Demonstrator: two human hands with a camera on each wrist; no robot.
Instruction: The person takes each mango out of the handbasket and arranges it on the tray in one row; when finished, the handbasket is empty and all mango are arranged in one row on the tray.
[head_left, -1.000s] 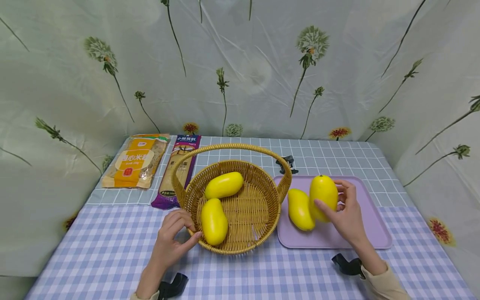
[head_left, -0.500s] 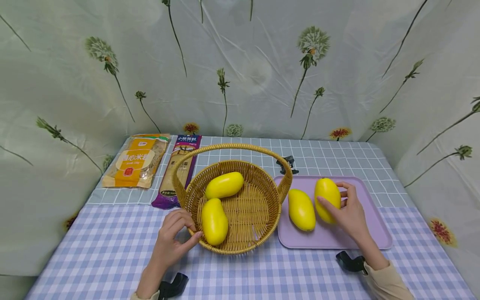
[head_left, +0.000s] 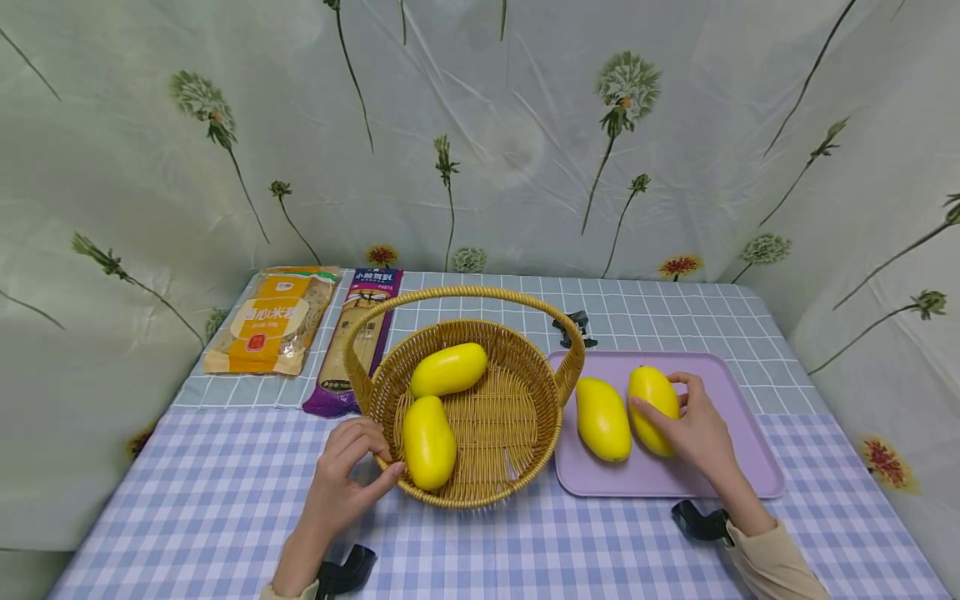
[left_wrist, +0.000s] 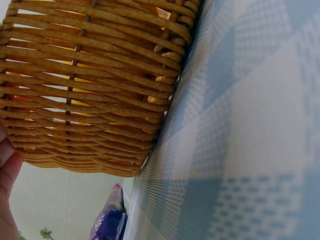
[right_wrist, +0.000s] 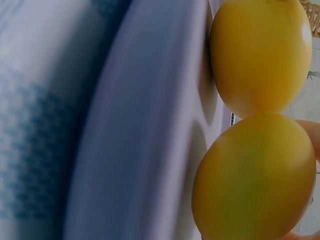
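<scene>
My right hand (head_left: pixel 693 423) holds a yellow mango (head_left: pixel 653 410) between thumb and fingers, low over the lilac tray (head_left: pixel 738 467). Just left of it on the tray lies a second mango (head_left: pixel 603 419); in the right wrist view the held mango (right_wrist: pixel 255 180) appears right beside it. At the near left rim of a round wicker basket (head_left: pixel 510 417), my left hand (head_left: pixel 347 475) pinches the edge with thumb and fingers. Inside the basket are two more mangoes, one at the back (head_left: pixel 448 369) and one near the left hand (head_left: pixel 429 443). The left wrist view shows the basket's woven side (left_wrist: pixel 90 90) close up.
An arched handle (head_left: pixel 465 292) rises over the basket. Behind it on the left lie a purple pasta packet (head_left: pixel 352 350) and an orange-labelled food bag (head_left: pixel 272 321). A small black object (head_left: pixel 574 329) sits behind the tray. A printed curtain (head_left: pixel 517 150) stands at the table's back.
The right hand has brought its mango down and slightly right, apart from the other mango on the tray. The left hand stays on the basket rim.
</scene>
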